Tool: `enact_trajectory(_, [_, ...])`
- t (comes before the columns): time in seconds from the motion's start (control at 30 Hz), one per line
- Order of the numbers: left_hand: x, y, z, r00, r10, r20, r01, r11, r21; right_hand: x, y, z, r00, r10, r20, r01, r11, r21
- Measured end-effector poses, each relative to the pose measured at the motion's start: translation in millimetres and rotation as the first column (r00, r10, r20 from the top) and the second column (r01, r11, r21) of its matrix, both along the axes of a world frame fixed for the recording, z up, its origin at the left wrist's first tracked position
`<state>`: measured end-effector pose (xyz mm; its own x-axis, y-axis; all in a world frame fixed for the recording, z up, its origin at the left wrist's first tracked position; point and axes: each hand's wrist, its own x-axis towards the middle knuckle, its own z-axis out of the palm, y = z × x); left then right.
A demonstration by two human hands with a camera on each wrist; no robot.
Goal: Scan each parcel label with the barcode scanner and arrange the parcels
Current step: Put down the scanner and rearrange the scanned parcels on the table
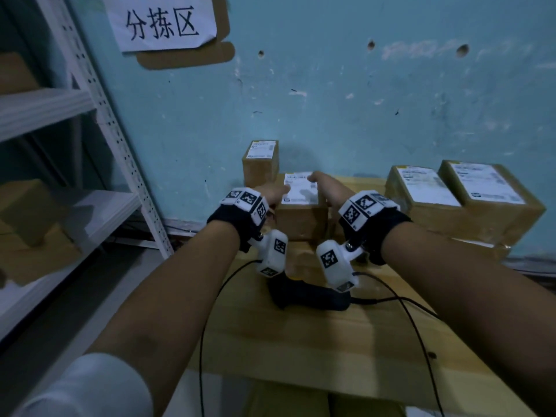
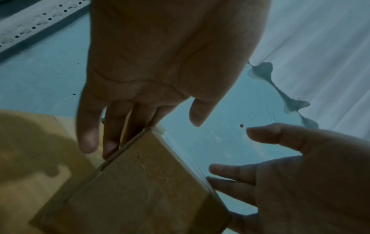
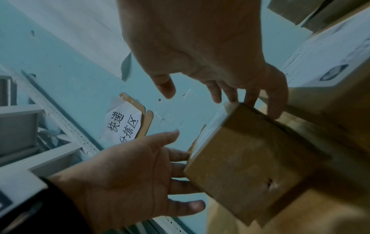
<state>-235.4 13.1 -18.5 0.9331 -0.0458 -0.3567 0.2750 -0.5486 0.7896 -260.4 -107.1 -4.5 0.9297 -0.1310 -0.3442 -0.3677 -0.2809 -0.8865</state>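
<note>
A small cardboard parcel [image 1: 301, 212] with a white label on top stands at the back of the wooden table [image 1: 301, 350]. My left hand [image 1: 272, 192] lies against its left side with straight fingers, thumb held apart above the label. My right hand [image 1: 323, 183] flanks its right side, fingers spread and touching the far edge. The left wrist view shows my left hand [image 2: 140, 95] against the parcel [image 2: 140, 190], with my right hand [image 2: 300, 174] opposite. In the right wrist view my right hand [image 3: 200, 55] touches the parcel [image 3: 250, 166]. The black barcode scanner [image 1: 310, 293] lies on the table, unheld.
A taller parcel [image 1: 260, 164] stands just behind on the left. Two larger labelled parcels [image 1: 421, 191] [image 1: 487, 188] sit side by side at the right against the blue wall. Cables [image 1: 406, 320] trail across the table. A white metal rack [image 1: 99, 115] holding boxes stands left.
</note>
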Motion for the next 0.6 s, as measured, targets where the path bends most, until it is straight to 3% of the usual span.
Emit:
enact_trajectory(0.13, [10.7,-4.6,9.4,0.992,-0.09,0.091,0.079,0.99,0.114,8.8,1.0,6.8,0.999,0.054,0.009,-0.053,0.997,-0.052])
enact_trajectory(0.27, [22.6,-8.9,-2.6,0.98,-0.154,0.126,0.14,0.983,0.116,22.7,-1.2,3.6,0.998,0.068,0.014,-0.066,0.991,-0.115])
enact_trajectory(0.6, [67.8,-5.5,-38.4,0.987,-0.086,0.134,0.071,0.991,0.117,65.8,-1.5,-16.8,0.995,0.085,-0.046,-0.092,0.979,-0.182])
